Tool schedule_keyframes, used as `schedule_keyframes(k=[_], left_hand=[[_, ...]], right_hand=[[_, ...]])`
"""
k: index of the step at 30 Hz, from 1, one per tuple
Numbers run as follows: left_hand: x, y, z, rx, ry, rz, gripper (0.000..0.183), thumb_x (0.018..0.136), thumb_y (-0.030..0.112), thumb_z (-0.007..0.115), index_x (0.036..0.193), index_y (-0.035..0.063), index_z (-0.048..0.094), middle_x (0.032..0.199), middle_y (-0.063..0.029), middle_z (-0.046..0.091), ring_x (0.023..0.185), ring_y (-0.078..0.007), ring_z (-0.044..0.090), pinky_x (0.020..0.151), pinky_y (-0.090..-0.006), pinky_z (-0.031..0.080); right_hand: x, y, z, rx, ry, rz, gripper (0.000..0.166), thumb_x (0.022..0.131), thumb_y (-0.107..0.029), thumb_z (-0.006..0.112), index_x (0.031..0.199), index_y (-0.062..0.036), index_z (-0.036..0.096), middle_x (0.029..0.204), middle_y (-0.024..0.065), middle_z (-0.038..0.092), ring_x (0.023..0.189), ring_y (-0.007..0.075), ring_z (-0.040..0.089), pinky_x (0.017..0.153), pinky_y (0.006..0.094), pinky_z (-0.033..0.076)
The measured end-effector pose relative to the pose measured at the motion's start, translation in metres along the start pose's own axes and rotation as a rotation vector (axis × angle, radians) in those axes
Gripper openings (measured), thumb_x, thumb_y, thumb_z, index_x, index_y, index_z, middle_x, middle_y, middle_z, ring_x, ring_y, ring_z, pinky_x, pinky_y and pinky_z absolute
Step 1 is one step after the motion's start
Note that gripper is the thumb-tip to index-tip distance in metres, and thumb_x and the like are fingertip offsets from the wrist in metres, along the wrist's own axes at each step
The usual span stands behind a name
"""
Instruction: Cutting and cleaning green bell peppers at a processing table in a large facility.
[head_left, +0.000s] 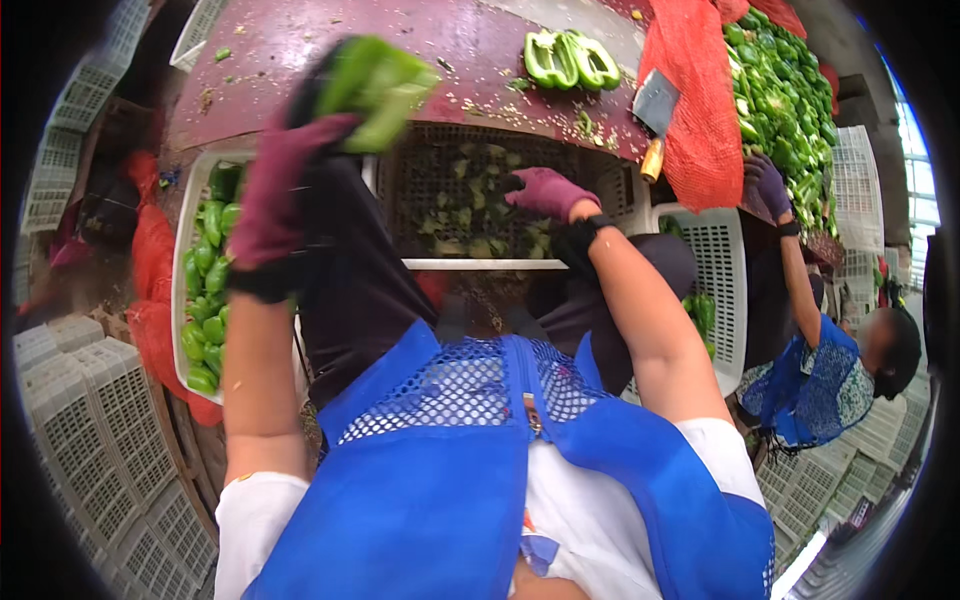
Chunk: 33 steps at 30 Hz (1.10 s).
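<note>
Blurred by motion, my left hand (274, 191) in a purple-red glove with a dark palm is raised at the left edge of the table. It grips a cut green bell pepper (382, 86). My right hand (551, 193), gloved alike, hovers over a crate (484, 264) between my knees and holds nothing that I can see. Pale green pepper cores and scraps (465, 214) lie in that crate. Two joined halves of a green bell pepper (571, 60), cut side up, rest on the red table (300, 37) among scattered seeds.
A cleaver (656, 105) with a wooden handle lies at the table's right edge, by a red mesh sack (694, 112). White crates of peppers (180, 300) flank me. At right, a co-worker's gloved hand (769, 184) touches a pepper heap (784, 97). Stacked crates (97, 420) stand left.
</note>
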<state>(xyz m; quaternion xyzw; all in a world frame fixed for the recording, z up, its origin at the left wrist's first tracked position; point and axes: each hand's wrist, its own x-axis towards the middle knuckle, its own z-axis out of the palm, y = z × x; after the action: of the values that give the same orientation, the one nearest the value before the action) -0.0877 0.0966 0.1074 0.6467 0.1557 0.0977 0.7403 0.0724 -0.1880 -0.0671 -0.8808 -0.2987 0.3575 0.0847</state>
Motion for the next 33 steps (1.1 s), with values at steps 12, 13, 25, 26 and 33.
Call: schedule_keyframes(k=[12, 13, 25, 26, 33], left_hand=[[-0.142, -0.095, -0.231, 0.267, 0.768, -0.124, 0.063, 0.082, 0.002, 0.061, 0.142, 0.0006, 0.041, 0.135, -0.011, 0.051, 0.121, -0.0194, 0.051, 0.1, -0.029, 0.043], [-0.151, -0.108, -0.238, 0.333, 0.804, -0.072, 0.063, 0.082, 0.001, 0.06, 0.142, 0.0002, 0.041, 0.136, -0.0108, 0.051, 0.121, -0.0193, 0.051, 0.1, -0.0287, 0.043], [-0.131, -0.085, -0.228, 1.294, 0.939, 0.008, 0.056, 0.085, -0.002, 0.051, 0.14, 0.0039, 0.044, 0.137, -0.0169, 0.052, 0.127, -0.0267, 0.051, 0.106, -0.0344, 0.039], [-0.123, -0.094, -0.232, 1.273, 0.948, 0.104, 0.06, 0.081, -0.001, 0.053, 0.14, 0.0069, 0.044, 0.134, -0.0174, 0.053, 0.123, -0.0303, 0.052, 0.103, -0.0364, 0.041], [-0.05, -0.087, -0.239, 1.601, 0.91, 0.074, 0.061, 0.078, -0.001, 0.055, 0.138, 0.0039, 0.045, 0.132, -0.0181, 0.054, 0.118, -0.0339, 0.055, 0.101, -0.0388, 0.044]], right_hand=[[0.129, 0.052, 0.097, -0.302, -0.129, 0.071, 0.049, 0.085, -0.02, 0.054, 0.131, -0.0047, 0.055, 0.137, 0.0224, 0.05, 0.126, 0.0362, 0.05, 0.104, 0.0433, 0.042], [0.132, 0.052, 0.104, -0.352, -0.161, 0.072, 0.05, 0.084, -0.019, 0.054, 0.131, -0.0046, 0.055, 0.136, 0.0229, 0.05, 0.124, 0.0372, 0.051, 0.102, 0.0437, 0.043], [0.15, 0.06, 0.185, -0.069, -0.362, 0.197, 0.073, 0.084, -0.028, 0.054, 0.151, -0.0148, 0.026, 0.116, 0.0247, 0.062, 0.1, 0.0379, 0.064, 0.08, 0.0474, 0.052], [0.15, 0.093, 0.196, -0.205, -0.244, 0.129, 0.059, 0.084, -0.027, 0.056, 0.14, -0.013, 0.042, 0.116, 0.0206, 0.064, 0.101, 0.0348, 0.064, 0.082, 0.0463, 0.052], [0.141, 0.08, 0.171, -0.388, -0.172, -0.022, 0.036, 0.078, -0.03, 0.061, 0.103, -0.0065, 0.071, 0.112, 0.0199, 0.066, 0.105, 0.0353, 0.062, 0.085, 0.045, 0.051]])
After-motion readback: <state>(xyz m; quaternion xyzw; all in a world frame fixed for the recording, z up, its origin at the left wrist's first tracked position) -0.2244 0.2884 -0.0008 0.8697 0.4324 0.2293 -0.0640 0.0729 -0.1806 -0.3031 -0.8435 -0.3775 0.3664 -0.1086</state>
